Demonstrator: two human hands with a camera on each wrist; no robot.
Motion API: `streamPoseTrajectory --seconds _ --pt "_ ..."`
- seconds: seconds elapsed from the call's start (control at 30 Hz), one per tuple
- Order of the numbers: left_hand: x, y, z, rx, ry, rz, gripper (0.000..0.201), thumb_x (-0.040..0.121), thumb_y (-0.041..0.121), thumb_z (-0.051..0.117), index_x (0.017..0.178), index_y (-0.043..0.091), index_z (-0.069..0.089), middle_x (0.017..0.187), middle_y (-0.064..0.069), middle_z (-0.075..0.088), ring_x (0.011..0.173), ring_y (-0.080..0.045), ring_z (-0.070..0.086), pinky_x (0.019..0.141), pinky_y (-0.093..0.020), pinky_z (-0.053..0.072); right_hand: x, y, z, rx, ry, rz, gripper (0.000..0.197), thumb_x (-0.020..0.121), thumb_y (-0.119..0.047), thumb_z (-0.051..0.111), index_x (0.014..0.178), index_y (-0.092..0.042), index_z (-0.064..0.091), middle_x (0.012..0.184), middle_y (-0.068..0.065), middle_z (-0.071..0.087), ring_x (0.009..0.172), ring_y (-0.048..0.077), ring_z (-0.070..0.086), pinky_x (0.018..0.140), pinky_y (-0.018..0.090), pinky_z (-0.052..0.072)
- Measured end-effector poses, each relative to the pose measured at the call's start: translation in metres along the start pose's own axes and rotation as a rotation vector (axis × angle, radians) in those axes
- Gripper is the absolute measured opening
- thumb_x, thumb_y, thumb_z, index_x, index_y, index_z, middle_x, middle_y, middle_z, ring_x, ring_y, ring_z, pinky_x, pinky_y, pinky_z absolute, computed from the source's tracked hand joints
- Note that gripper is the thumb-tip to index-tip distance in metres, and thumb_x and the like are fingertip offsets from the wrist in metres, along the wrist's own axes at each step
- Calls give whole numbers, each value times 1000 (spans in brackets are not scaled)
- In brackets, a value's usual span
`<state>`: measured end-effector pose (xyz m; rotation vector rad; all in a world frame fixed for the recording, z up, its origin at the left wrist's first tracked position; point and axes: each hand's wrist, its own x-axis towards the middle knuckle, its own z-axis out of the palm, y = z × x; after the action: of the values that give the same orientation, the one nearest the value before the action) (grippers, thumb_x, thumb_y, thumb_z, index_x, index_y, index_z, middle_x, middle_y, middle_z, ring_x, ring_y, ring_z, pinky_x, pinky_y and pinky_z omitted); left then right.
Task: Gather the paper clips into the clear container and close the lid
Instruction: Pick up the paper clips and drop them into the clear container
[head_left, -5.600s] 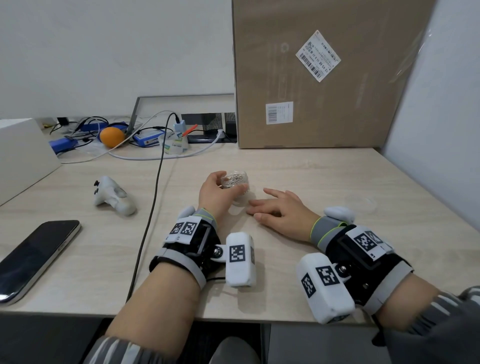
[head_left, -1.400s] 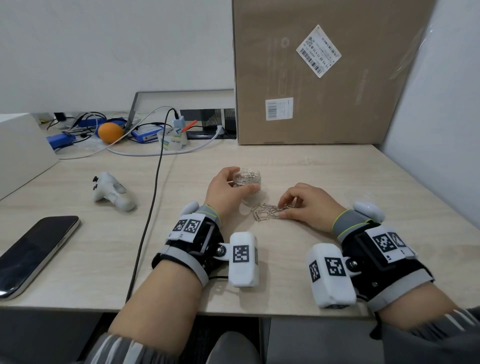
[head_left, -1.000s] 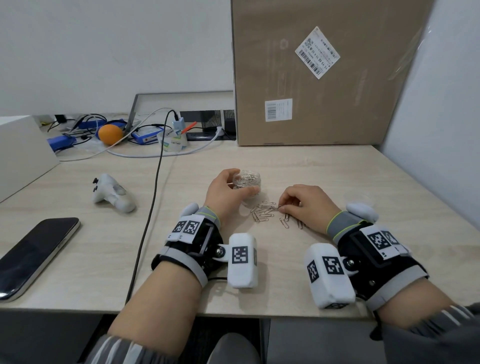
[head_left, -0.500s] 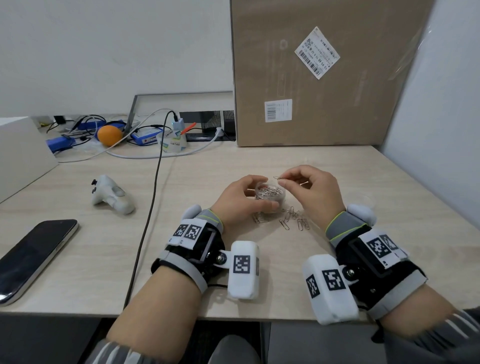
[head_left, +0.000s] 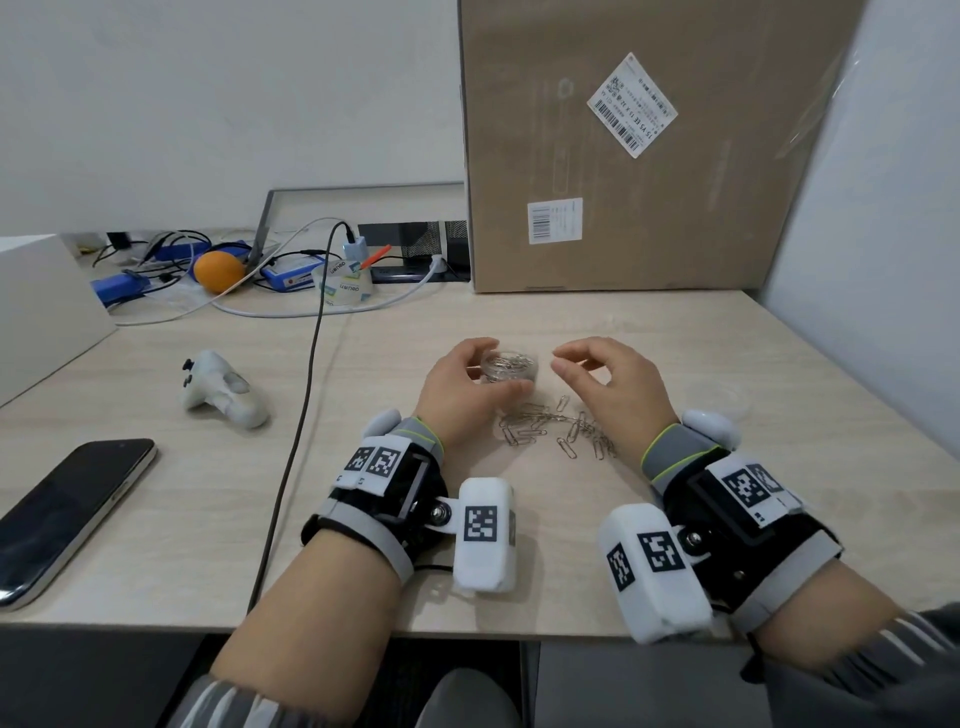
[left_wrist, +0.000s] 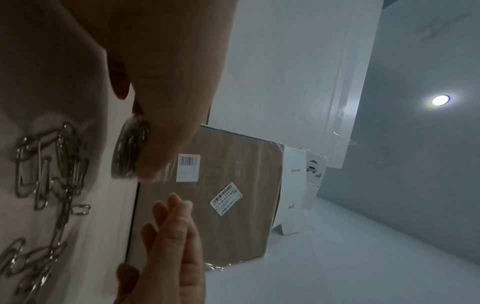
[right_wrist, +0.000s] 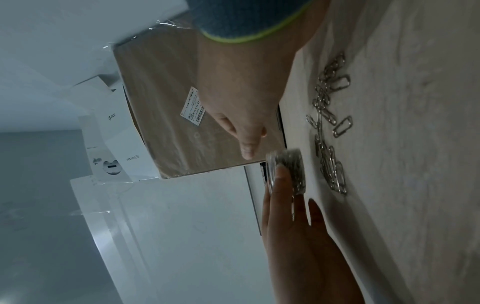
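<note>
My left hand (head_left: 498, 366) grips the small clear container (head_left: 519, 364), which holds several silver paper clips, just above the desk. Seen from the left wrist, the container (left_wrist: 132, 148) sits between my thumb and fingers. My right hand (head_left: 563, 364) hovers just right of the container's mouth, its fingers loosely curled and holding nothing. Several loose paper clips (head_left: 556, 431) lie scattered on the desk between my wrists, and the right wrist view shows these paper clips (right_wrist: 330, 133) next to the container (right_wrist: 288, 170). The clear lid (head_left: 719, 400) lies flat on the desk, right of my right hand.
A large cardboard box (head_left: 623, 156) stands against the wall behind my hands. A black cable (head_left: 306, 405) runs across the desk left of my left arm. Further left lie a white controller (head_left: 223, 389) and a phone (head_left: 67, 509). Cables, an orange (head_left: 218, 270) and tape sit far left.
My right hand pinched clips off the desk, carried them over the container and let them go; it is now empty. My left hand shifted the container slightly right, towards the clips.
</note>
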<state>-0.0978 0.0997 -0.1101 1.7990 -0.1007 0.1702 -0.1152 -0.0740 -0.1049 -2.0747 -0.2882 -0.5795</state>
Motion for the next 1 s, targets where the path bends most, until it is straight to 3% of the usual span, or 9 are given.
streamPoseTrajectory --seconds 0.17,0.33,0.47,0.6,0.7,0.83,1.0 --pt "8 -4 -7 16 152 -12 63 73 21 80 129 17 52 119 -4 62 104 -17 62 95 -35 50 -3 5 5 -271 -370 36 49 74 -50 69 117 -29 61 123 -6 57 119 18 43 105 38 34" --pt "9 -4 -5 25 132 -9 63 73 20 80 128 15 52 118 -4 62 106 -17 61 94 -33 49 -4 2 10 -441 -527 -26 58 75 -55 66 127 -36 51 129 -8 50 122 18 37 100 37 29" --pt "9 -5 -5 27 133 -9 63 72 20 81 128 15 52 116 -4 63 103 -16 62 92 -29 49 -3 6 14 -365 -529 -77 32 80 -42 66 110 -29 63 109 -3 56 108 21 47 96 38 37" --pt "8 -5 -3 -21 132 -32 64 68 21 83 124 18 54 114 -5 65 102 -18 64 95 -37 51 -2 6 14 -314 -497 -120 14 82 -24 68 93 -16 65 89 -3 50 90 20 51 82 31 41" --pt "7 -4 -2 -56 125 -50 69 61 27 83 123 20 54 112 -5 65 101 -20 65 95 -42 52 -2 4 14 -315 -492 -136 11 83 -18 66 91 -10 63 87 -1 49 80 15 47 74 28 38" --pt "6 -5 -3 -53 125 -54 66 64 25 83 123 21 54 112 -4 65 100 -19 65 94 -40 52 -2 5 13 -327 -481 -131 9 84 -17 64 90 -10 62 85 -3 48 78 13 45 70 23 31" --pt "8 -6 -3 -35 129 -49 63 68 20 83 125 18 54 113 -5 65 100 -18 65 94 -38 52 -1 5 12 -358 -463 -124 7 84 -17 63 88 -12 62 83 -4 51 80 15 49 74 30 40"
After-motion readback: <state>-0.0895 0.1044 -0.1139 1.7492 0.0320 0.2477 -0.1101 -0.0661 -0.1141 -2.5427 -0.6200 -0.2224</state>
